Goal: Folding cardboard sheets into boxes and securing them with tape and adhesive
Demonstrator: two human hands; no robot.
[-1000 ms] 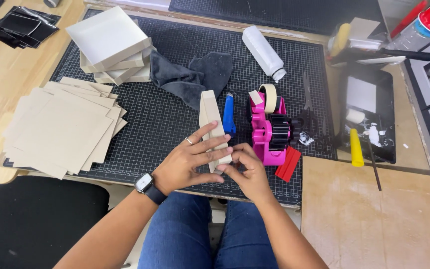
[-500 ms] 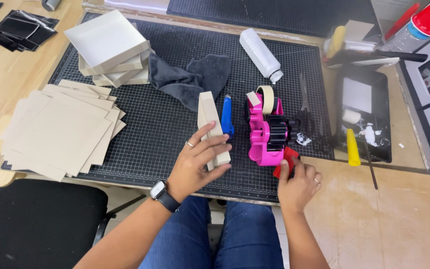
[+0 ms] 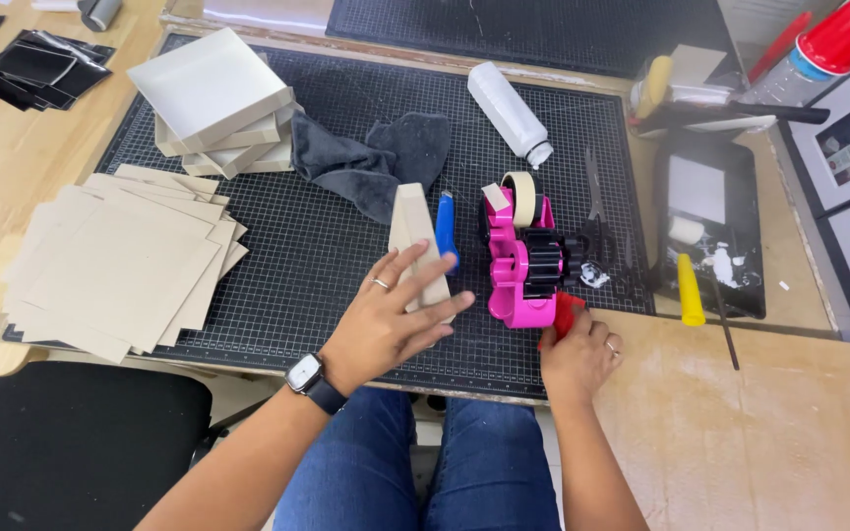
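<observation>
My left hand point(image 3: 391, 320) rests on a folded beige cardboard piece point(image 3: 412, 224) that stands on edge on the black cutting mat point(image 3: 277, 285), fingers spread over its near end. My right hand point(image 3: 577, 356) is closed around a small red tool point(image 3: 566, 313) at the mat's front edge, just beside the pink tape dispenser point(image 3: 518, 270) with its roll of beige tape point(image 3: 521, 195). A blue utility knife point(image 3: 446, 231) lies between the cardboard piece and the dispenser.
A stack of flat cardboard sheets point(image 3: 115, 261) lies at the left. Finished cardboard trays point(image 3: 218, 103) are piled behind them, next to a grey cloth point(image 3: 371, 157). A white bottle point(image 3: 509, 110), scissors point(image 3: 597, 231), a black tray point(image 3: 710, 231) and a yellow tool point(image 3: 691, 290) lie on the right.
My right hand has left the cardboard piece and moved right to the red tool beside the dispenser. My left hand stays on the cardboard.
</observation>
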